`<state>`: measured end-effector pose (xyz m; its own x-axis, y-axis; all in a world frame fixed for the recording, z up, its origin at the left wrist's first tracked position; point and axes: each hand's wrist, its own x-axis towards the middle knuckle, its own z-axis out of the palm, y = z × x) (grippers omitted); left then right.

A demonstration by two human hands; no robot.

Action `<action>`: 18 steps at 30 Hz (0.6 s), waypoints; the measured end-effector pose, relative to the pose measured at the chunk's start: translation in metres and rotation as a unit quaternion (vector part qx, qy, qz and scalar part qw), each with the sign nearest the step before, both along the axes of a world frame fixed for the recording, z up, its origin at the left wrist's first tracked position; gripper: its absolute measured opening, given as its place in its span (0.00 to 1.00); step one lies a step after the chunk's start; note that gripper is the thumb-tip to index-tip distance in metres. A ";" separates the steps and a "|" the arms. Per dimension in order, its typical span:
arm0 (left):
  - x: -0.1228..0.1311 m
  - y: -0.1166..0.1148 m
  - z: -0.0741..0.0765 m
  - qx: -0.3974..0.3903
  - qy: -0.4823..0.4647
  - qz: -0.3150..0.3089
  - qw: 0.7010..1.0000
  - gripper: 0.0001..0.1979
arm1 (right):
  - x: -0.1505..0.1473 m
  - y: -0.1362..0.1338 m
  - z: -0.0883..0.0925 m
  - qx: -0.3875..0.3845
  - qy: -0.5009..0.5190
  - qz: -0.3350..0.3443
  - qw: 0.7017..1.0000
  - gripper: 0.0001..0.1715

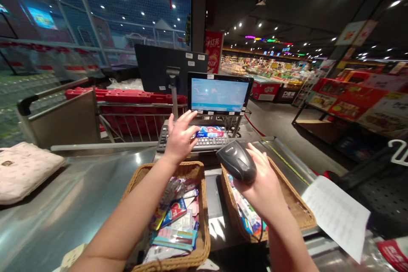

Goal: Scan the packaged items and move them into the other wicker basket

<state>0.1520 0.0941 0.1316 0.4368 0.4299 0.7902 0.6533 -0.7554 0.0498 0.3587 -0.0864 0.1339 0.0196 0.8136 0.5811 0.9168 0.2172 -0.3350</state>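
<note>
Stretched the left hand (180,138) forward with fingers spread wide and nothing in its grasp, palm down over a black computer keyboard (204,141); could not tell whether the fingertips pressed any keys. Clasped a black handheld barcode scanner (236,160) in the right hand (264,182), fingers wrapped round the handle from beneath, with the scanner's rounded head raised near the front edge of the keyboard. Stood at a wide brushed-steel checkout counter (63,208), both forearms reaching across it. Had a cream padded fabric bag (22,170) lying flat at the counter's far left, well apart from either hand. Had two shallow woven wicker baskets side by side below the arms: the left basket (135,180) under the left forearm, heaped with small colourful packets (177,221), and the right basket (296,206) under the right wrist, with more packets along its left wall. Faced the dark back of a large monitor (165,66) on a pole behind the keyboard and, just to its right, a smaller lit touchscreen (218,94) directly above the keys. Had a white printed sheet of paper (338,212) lying just right of the right basket. Found, smallest of all, a slim blue, red and white box (209,131) resting on the keyboard's upper rows, just beside the left fingertips.
</note>
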 end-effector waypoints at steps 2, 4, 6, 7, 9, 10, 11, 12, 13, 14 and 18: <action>-0.001 0.000 0.000 -0.002 -0.002 -0.002 1.000 0.08 | -0.002 -0.002 -0.001 -0.003 -0.001 0.002 1.000 0.24; -0.003 -0.001 -0.001 -0.003 -0.002 -0.002 1.000 0.08 | -0.003 -0.003 -0.001 -0.004 0.001 0.003 1.000 0.23; -0.005 -0.002 -0.001 -0.004 -0.001 0.000 1.000 0.08 | -0.005 -0.005 -0.001 -0.004 0.002 0.004 1.000 0.22; -0.007 -0.003 -0.002 -0.004 -0.001 0.002 1.000 0.08 | -0.006 -0.005 -0.002 -0.005 0.001 0.005 1.000 0.22; -0.010 -0.004 -0.004 -0.007 0.000 0.004 1.000 0.08 | -0.007 -0.007 -0.003 -0.008 -0.003 0.010 1.000 0.22; -0.011 -0.005 -0.005 -0.010 0.001 0.005 1.000 0.08 | -0.008 -0.007 -0.003 -0.010 -0.004 0.013 1.000 0.21; -0.013 -0.006 -0.006 -0.014 0.002 0.006 1.000 0.08 | -0.008 -0.008 -0.004 -0.011 -0.005 0.017 1.000 0.21; -0.015 -0.006 -0.008 -0.019 0.004 0.009 1.000 0.08 | -0.009 -0.008 -0.005 -0.011 -0.005 0.019 1.000 0.21; -0.017 -0.007 -0.010 -0.023 0.006 0.012 1.000 0.08 | -0.010 -0.008 -0.006 -0.012 -0.005 0.023 1.000 0.22; -0.019 -0.007 -0.012 -0.026 0.009 0.016 0.999 0.08 | -0.010 -0.008 -0.007 -0.011 -0.004 0.026 1.000 0.22; -0.029 -0.009 -0.022 -0.029 0.013 0.033 0.999 0.07 | -0.013 -0.007 -0.012 -0.017 0.000 0.052 0.999 0.25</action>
<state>0.1232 0.0853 0.1098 0.4260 0.5035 0.7517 0.7031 -0.7071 0.0752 0.3454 -0.0935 0.1223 -0.0656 0.8303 0.5535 0.8897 0.2998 -0.3442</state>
